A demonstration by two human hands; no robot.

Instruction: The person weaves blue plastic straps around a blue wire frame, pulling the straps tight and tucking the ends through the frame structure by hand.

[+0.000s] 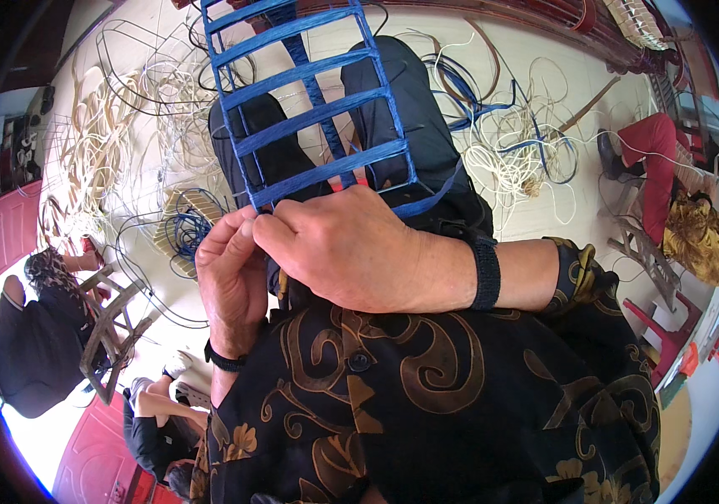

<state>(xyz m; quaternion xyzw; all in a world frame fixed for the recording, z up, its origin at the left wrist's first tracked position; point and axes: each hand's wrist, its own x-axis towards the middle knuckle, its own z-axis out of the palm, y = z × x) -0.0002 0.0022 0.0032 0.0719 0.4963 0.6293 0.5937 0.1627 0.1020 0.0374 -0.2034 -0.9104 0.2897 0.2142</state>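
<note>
A ladder-like frame (292,76) wrapped in blue strip lies across my dark-trousered knees, with several rungs between its two side rails. At its near left corner my two hands meet, fingertips close together. My left hand (229,265) is closed in a pinch there, thumb toward the corner. Over it from the right comes my right hand (342,248), fingers curled and thumb pressed to the index finger at the same corner. A loose blue strip (431,200) runs out beyond my right hand. The exact spot between my fingertips is mostly hidden.
Loose pale strands (103,126) are heaped at the left, and white and blue coils (502,151) lie at the right. A coil of blue strip (190,231) rests by my left hand. People sit on wooden stools (112,323) at both sides. Dark red furniture (544,25) stands ahead.
</note>
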